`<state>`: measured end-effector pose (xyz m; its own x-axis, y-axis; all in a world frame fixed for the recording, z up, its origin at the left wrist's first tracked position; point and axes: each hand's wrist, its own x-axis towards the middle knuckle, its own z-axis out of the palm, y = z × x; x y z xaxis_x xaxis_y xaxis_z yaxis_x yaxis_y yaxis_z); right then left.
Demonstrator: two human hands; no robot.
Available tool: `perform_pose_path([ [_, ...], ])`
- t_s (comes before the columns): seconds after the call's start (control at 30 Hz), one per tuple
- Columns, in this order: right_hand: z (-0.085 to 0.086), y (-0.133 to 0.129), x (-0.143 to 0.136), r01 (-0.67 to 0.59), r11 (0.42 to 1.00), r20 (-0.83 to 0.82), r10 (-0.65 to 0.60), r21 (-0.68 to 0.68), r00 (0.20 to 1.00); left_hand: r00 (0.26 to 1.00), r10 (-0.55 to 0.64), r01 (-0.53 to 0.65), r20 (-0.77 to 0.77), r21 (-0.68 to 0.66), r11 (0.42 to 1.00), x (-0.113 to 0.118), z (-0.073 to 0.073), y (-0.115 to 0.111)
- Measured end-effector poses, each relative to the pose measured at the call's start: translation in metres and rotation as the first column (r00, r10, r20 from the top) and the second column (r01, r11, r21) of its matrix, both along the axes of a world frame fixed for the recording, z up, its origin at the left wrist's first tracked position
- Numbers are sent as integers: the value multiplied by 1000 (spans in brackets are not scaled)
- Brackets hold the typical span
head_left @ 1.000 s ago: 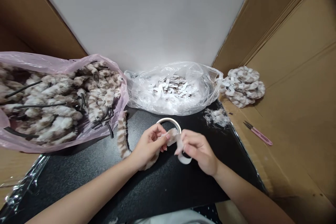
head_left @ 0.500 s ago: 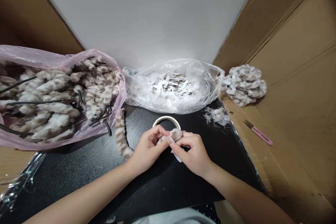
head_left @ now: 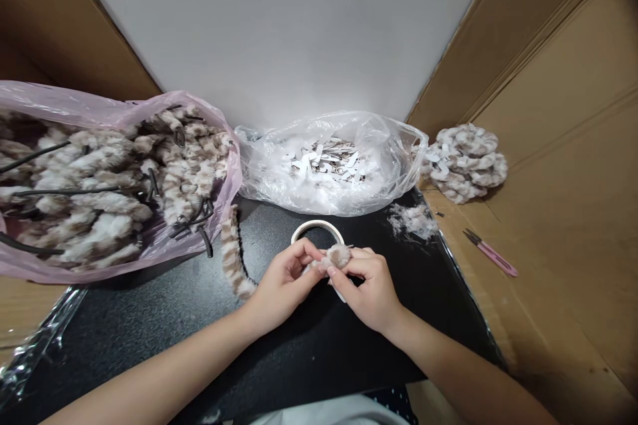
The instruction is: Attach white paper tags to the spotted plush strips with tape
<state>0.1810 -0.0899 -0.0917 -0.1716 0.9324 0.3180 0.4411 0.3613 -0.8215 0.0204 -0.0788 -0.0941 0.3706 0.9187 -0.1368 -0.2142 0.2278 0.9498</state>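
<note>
My left hand [head_left: 289, 280] and my right hand [head_left: 366, 289] meet over the black table, both closed on a small brown-and-white plush piece [head_left: 339, 255]. Its round furry end shows above the right fingers; much of the rest is hidden by my hands. A white strip [head_left: 340, 295] sticks out below the right thumb. Just behind my hands lies a cream tape ring [head_left: 318, 223], partly covered by them. Left of my left hand, a striped plush strip [head_left: 232, 252] lies curved on the table.
A pink bag [head_left: 233, 179] at left holds several furry strips with dark cords. Behind, a clear bag [head_left: 259, 179] contains white tags. To the right are a plush bundle [head_left: 468, 163], fluff [head_left: 413, 220] and pink-handled thread snips [head_left: 491, 252] on cardboard.
Both hands stay together with the plush piece. Its round end has shifted slightly right and shows more fully, and the fingertips have moved a little.
</note>
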Motion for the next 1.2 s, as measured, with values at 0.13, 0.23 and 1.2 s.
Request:
perform_pose_path([
  [0.13, -1, 0, 0, -6, 1000, 17, 6, -5, 1000, 999, -15, 18, -38, 81, 997, -2, -1, -1],
  [0.23, 0, 0, 0, -11, 1000, 40, 12, -12, 999, 997, -53, 59, -57, 116, 992, -3, -2, -2],
  [1.2, 67, 61, 47, -76, 997, -334, 66, -16, 940, 846, 191, 242, -498, 677, 695, -1, 86, 35],
])
